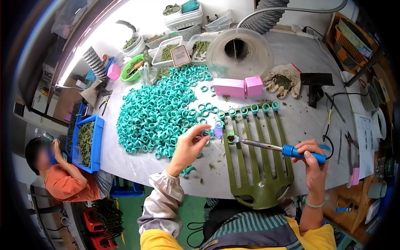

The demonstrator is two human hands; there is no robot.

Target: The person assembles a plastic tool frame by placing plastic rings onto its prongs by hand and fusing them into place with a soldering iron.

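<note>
Head view: left forearm, in a pale sleeve, comes in over the table's near edge and angles up and to the right; wrist only slightly bent. Left hand (187, 146) has thumb and index finger brought together in a pinch on a single teal ring (206, 133), held just off the left side of the olive comb-shaped piece (259, 187). Right forearm, bare with a band at the wrist, stands nearly upright from the near edge toward its right end. Right hand (311, 156) has fingers curled round the blue handle of the hot-tip tool (266, 145), shaft almost level, metal tip pointing left at the comb's outermost left tine; contact there cannot be told. The comb-shaped piece lies with its base at the near edge of the table (208, 179), tines running toward the far edge, a row of teal rings at their ends. Ring heap (156, 116): left of the left hand, toward the table's left edge. Pink blocks (229, 88): beyond the tines, toward the far edge.
</note>
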